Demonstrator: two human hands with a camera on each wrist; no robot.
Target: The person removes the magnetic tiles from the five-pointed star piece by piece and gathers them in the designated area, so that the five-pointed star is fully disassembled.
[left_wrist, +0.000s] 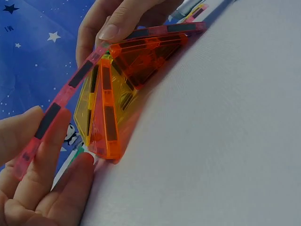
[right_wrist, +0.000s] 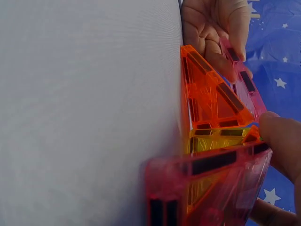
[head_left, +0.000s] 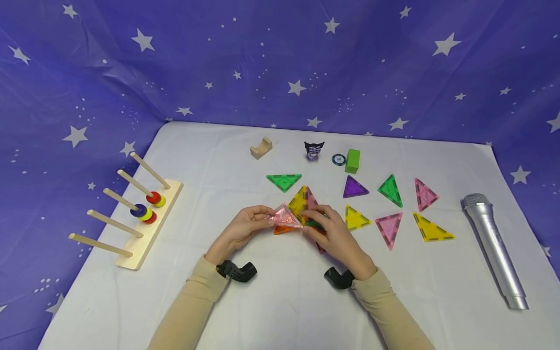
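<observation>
My left hand [head_left: 244, 227] pinches a translucent pink triangular magnetic tile [head_left: 285, 217] by one end, thumb on one face and fingers on the other. That tile leans over a small standing structure of magnetic tiles, its far corner at the top. Orange [left_wrist: 149, 61], yellow [head_left: 298, 198] and pink tiles make up the structure; a green one is partly hidden under my right fingers. My right hand [head_left: 336, 236] grips the structure from the right, its thumb at the upper corner where tiles meet [right_wrist: 282, 141] and its fingers behind.
Loose triangular tiles lie behind and right: green [head_left: 284, 182], purple [head_left: 355, 187], yellow [head_left: 356, 218], pink [head_left: 389, 229]. A peg rack [head_left: 150, 223] with coloured rings stands left, a silver microphone [head_left: 496, 248] right. Behind are a wooden cradle [head_left: 261, 148], figurine [head_left: 313, 151], chip [head_left: 339, 159] and green block [head_left: 352, 161].
</observation>
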